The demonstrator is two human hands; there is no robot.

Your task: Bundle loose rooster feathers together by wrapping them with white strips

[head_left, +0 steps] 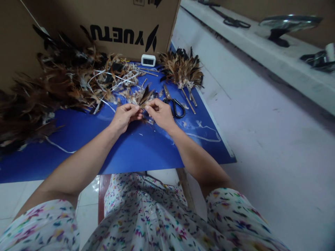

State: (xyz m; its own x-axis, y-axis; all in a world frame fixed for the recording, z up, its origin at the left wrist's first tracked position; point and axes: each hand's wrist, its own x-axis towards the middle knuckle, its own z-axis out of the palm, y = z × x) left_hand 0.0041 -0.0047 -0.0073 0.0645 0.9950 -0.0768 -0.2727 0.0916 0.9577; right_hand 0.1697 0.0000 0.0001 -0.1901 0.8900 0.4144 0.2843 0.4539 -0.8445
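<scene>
My left hand (127, 116) and my right hand (161, 112) meet above the blue tabletop (141, 150), fingertips almost touching. Between them is a small bunch of brown and dark feathers (145, 94), its lower ends pinched by thumb and fingers of both hands. Whether a stick or thread lies inside the pinch is too small to tell. Black-handled scissors (178, 108) lie just right of my right hand, blades pointing away. Beyond my hands, loose feathers mix with white string (125, 81).
A large feather heap (65, 80) covers the table's left side. Feather bundles on sticks (184, 69) lie at the back right. A white digital clock (148, 60) stands before a cardboard box (117, 21). The wall (235, 97) borders the right edge.
</scene>
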